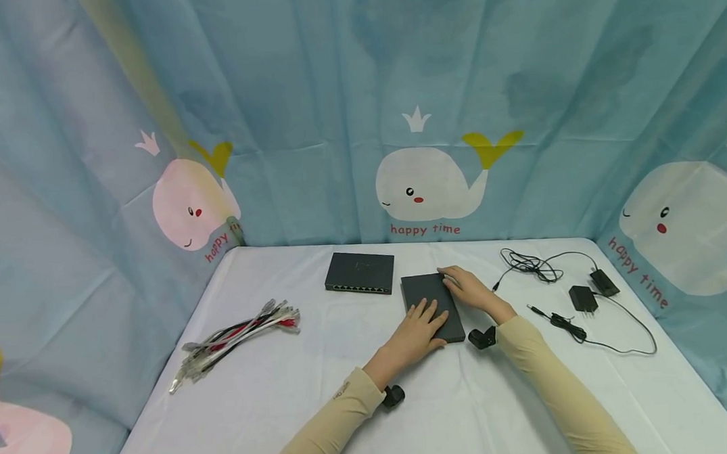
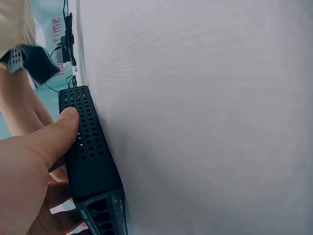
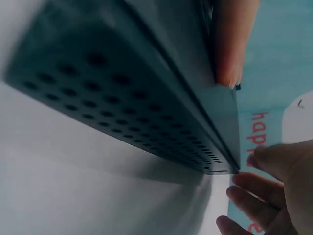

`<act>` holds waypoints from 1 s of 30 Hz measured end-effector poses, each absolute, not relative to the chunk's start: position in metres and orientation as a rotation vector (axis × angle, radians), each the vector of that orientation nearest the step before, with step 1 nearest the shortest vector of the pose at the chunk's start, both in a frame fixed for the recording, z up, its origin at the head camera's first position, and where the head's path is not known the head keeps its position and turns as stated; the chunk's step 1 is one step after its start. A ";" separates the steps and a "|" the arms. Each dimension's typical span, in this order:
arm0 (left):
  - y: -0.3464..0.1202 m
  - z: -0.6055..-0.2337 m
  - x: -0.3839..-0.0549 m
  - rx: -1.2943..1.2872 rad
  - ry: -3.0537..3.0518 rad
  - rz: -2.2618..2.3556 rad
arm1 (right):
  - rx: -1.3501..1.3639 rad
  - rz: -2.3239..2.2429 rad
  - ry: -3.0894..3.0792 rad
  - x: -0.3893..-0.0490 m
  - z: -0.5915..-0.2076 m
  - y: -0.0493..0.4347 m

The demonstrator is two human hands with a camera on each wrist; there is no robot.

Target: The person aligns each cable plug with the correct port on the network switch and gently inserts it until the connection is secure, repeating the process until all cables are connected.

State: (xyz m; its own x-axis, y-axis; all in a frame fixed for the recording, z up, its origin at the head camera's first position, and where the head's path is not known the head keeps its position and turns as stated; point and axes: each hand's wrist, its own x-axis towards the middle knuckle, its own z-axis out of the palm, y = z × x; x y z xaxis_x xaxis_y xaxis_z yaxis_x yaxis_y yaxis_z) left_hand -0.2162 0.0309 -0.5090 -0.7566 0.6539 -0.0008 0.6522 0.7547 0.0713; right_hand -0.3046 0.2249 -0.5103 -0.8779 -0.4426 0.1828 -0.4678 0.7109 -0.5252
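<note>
Touching black switch (image 1: 424,289): left hand (image 1: 417,333); curtain (image 1: 313,188) reads "happy time"

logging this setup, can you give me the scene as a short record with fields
surface: white table
left hand: fingers spread on top of the near box, thumb against its vented side
right hand: at the near box's far right corner; firmness of hold unclear
far box: dark, row of ports facing the person, untouched
left side: bundle of cables, some red, black and white
right side: two black adapters with cords
backdrop: blue curtain with whales
</note>
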 end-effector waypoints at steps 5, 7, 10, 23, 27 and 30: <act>0.031 -0.510 -0.216 1.096 2.910 0.092 | 0.837 0.931 -2.877 -0.314 -0.515 0.225; 0.031 -0.511 -0.216 1.099 2.911 0.079 | 0.878 0.934 -2.877 -0.315 -0.517 0.225; 0.031 -0.512 -0.216 1.104 2.912 0.065 | 0.906 0.919 -2.879 -0.316 -0.518 0.225; 0.023 -0.506 -0.220 1.169 2.870 0.012 | 0.815 0.900 -2.895 -0.308 -0.516 0.231; 0.019 -0.505 -0.223 1.183 2.877 -0.012 | 0.787 0.909 -2.891 -0.306 -0.515 0.234; 0.014 -0.505 -0.226 1.184 2.881 0.000 | 0.777 0.902 -2.887 -0.306 -0.515 0.236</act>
State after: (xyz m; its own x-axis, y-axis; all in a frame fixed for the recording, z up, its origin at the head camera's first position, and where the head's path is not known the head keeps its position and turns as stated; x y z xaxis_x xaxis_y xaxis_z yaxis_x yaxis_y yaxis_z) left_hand -0.2259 0.0142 -0.5050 -0.7109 0.7028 -0.0247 0.7028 0.7113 0.0099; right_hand -0.3058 0.2356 -0.5155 -0.8759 -0.4547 0.1613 -0.4657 0.7091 -0.5295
